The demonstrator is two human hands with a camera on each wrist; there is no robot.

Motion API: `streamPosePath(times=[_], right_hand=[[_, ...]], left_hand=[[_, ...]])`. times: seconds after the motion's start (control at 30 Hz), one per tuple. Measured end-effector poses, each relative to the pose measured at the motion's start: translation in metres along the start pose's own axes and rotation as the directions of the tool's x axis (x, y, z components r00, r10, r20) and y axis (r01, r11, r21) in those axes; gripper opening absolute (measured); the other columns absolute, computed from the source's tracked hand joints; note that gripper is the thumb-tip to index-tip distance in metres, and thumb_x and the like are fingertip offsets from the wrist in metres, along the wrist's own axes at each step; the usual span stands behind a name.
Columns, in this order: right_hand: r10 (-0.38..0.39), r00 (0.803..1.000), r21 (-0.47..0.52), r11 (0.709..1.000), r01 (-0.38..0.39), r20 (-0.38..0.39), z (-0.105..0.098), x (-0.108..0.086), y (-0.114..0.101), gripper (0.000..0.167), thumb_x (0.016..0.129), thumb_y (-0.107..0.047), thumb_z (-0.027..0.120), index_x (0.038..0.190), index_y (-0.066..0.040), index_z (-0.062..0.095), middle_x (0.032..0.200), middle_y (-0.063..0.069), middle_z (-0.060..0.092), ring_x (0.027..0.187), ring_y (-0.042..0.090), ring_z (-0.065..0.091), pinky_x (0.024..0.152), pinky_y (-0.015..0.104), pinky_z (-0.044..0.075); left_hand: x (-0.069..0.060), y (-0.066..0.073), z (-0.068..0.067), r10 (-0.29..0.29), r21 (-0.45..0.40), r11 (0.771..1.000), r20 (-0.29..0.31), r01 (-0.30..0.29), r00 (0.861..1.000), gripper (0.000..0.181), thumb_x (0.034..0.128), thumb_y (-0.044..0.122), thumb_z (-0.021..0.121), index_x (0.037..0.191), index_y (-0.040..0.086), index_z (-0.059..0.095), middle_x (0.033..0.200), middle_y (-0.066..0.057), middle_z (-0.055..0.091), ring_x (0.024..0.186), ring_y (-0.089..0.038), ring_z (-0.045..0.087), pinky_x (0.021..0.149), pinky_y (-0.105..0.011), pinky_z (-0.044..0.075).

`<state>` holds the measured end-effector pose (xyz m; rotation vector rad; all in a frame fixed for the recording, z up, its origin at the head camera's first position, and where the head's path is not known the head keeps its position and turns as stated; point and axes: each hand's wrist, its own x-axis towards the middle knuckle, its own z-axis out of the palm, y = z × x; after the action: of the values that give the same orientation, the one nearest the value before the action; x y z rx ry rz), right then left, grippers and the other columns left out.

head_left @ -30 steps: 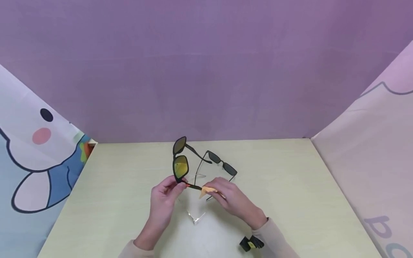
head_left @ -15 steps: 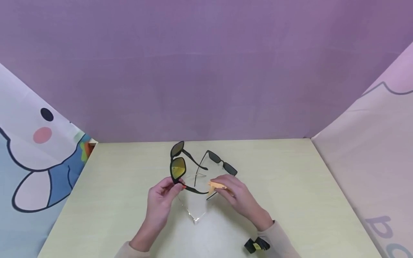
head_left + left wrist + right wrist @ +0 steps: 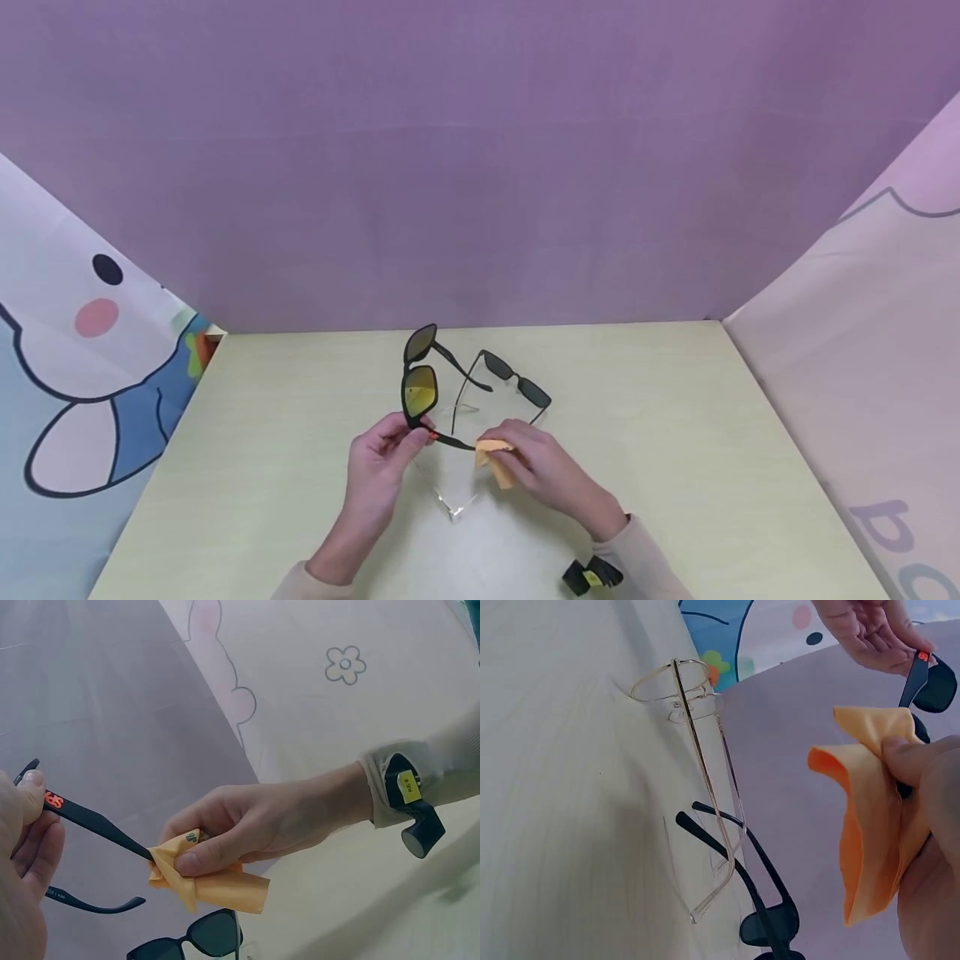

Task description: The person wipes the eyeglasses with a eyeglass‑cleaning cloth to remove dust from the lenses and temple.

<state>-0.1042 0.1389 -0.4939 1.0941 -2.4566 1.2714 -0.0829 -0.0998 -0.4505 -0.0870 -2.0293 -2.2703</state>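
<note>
The held sunglasses [image 3: 420, 392] hung above the table [image 3: 675, 433] between the two hands, arms unfolded, the lenses turned toward the left side. The left hand [image 3: 375, 471] pinched them near one hinge between thumb and fingers, beside orange lettering on the arm. The right hand [image 3: 551, 467] had its thumb pressed against bent fingers, pinching an orange cloth [image 3: 493, 458] around the end of that same arm. The cloth covered the arm's tip, and a loose flap hung below the thumb.

Second sunglasses [image 3: 534, 392] lay on the table just beyond the right hand, which hid part of one of their arms in the head view. In that view, the free arm of the held pair crossed in front of their other arm. Wire glasses [image 3: 689, 720] lay nearest the person, below the held pair. Their arms overlapped those of the second pair in the right wrist view; whether they touched could not be told. A small black camera [image 3: 592, 575] sat on the right sleeve [image 3: 637, 562]. A purple backdrop [image 3: 480, 167] rose behind the table.
</note>
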Motion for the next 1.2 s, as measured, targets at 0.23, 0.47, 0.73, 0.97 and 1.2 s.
streamPosePath(times=[0.23,0.47,0.73,0.97,1.2], right_hand=[[-0.045,0.999,-0.022,0.999,0.045,-0.020,0.007,0.003,-0.003,0.020,0.097,-0.002,0.066,0.116,-0.009,0.068,0.100,0.000,0.069,0.086,0.008,0.060,0.077,0.023,0.057],[-0.081,0.994,-0.005,0.997,0.081,-0.073,0.011,0.006,-0.011,0.019,0.097,0.000,0.066,0.115,-0.006,0.067,0.097,0.003,0.069,0.083,0.007,0.059,0.073,0.020,0.056],[-0.056,0.994,0.033,0.998,0.059,-0.094,0.016,0.011,-0.020,0.018,0.099,-0.004,0.065,0.117,-0.004,0.066,0.095,0.002,0.067,0.080,0.005,0.059,0.070,0.016,0.055],[-0.076,0.987,0.045,0.996,0.083,-0.144,0.020,0.018,-0.028,0.017,0.103,-0.012,0.061,0.118,-0.006,0.067,0.098,0.003,0.069,0.081,0.005,0.059,0.070,0.013,0.054],[-0.059,0.982,0.049,0.996,0.069,-0.182,0.022,0.021,-0.033,0.019,0.096,-0.001,0.067,0.114,-0.005,0.068,0.098,0.005,0.070,0.081,0.009,0.062,0.073,0.016,0.056]], left_hand=[[-0.002,-0.006,0.002,-0.003,-0.014,1.000,-0.010,0.003,1.000,0.013,0.0928,-0.008,0.067,0.102,-0.017,0.065,0.089,0.004,0.074,0.082,-0.006,0.070,0.078,-0.021,0.058],[-0.003,-0.010,0.007,0.013,-0.014,1.000,-0.009,-0.013,1.000,0.014,0.0932,-0.009,0.066,0.102,-0.019,0.063,0.090,0.006,0.073,0.082,-0.006,0.070,0.080,-0.021,0.059],[-0.003,-0.013,0.009,0.058,-0.034,0.998,0.009,-0.058,0.998,0.013,0.0920,-0.011,0.066,0.101,-0.020,0.063,0.090,0.006,0.073,0.083,-0.006,0.070,0.083,-0.022,0.060],[-0.008,-0.023,0.015,0.120,-0.023,0.993,0.050,-0.119,0.991,0.012,0.0897,-0.013,0.067,0.101,-0.018,0.066,0.093,0.005,0.073,0.085,-0.006,0.069,0.078,-0.019,0.059],[-0.009,-0.024,0.018,0.115,-0.022,0.993,0.038,-0.115,0.993,0.013,0.0892,-0.013,0.068,0.101,-0.017,0.067,0.094,0.004,0.073,0.086,-0.007,0.069,0.078,-0.020,0.060]])
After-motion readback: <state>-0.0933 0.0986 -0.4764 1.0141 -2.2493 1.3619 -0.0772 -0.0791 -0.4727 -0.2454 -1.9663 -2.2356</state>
